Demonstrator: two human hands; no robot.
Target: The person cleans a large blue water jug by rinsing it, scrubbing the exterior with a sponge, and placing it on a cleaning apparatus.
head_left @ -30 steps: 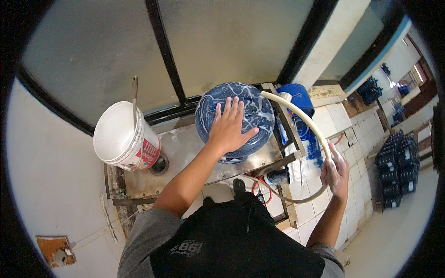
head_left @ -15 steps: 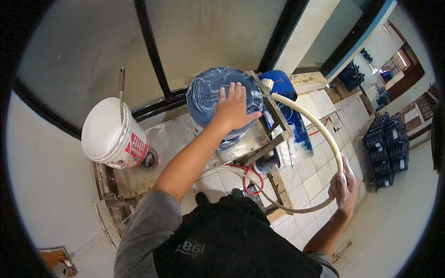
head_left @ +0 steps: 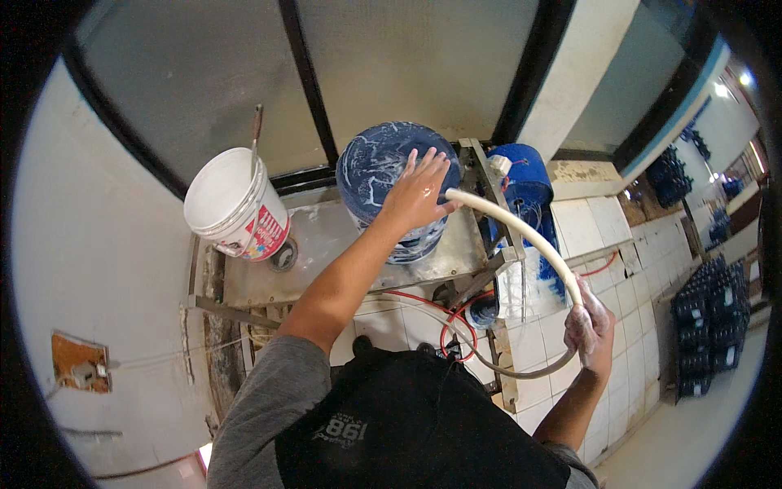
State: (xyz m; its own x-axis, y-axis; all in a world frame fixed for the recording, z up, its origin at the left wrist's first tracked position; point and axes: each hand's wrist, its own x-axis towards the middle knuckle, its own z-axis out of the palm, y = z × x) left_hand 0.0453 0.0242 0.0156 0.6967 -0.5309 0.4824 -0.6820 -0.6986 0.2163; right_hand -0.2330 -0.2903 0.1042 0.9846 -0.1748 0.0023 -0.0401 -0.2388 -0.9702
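A big blue water jug [head_left: 381, 175], streaked with white foam, stands on a wet metal wash stand [head_left: 326, 257]. My left hand [head_left: 417, 194] lies flat on the jug's top right side, fingers spread. My right hand [head_left: 588, 324], wet and soapy, grips a cream hose [head_left: 521, 235] low at the right. The hose arcs up and left, and its open end sits against the jug just beside my left thumb.
A white bucket [head_left: 232, 208] with a stick in it stands at the stand's left end, next to a round drain hole [head_left: 283, 256]. A second blue container [head_left: 521, 183] sits right of the stand. Red tubing [head_left: 450, 319] loops below. Stacked blue jugs [head_left: 707, 334] line the tiled floor at right.
The hose end has swung left, from near the second blue container to the jug beside my left hand. My left hand stays on the jug. The head view has shifted.
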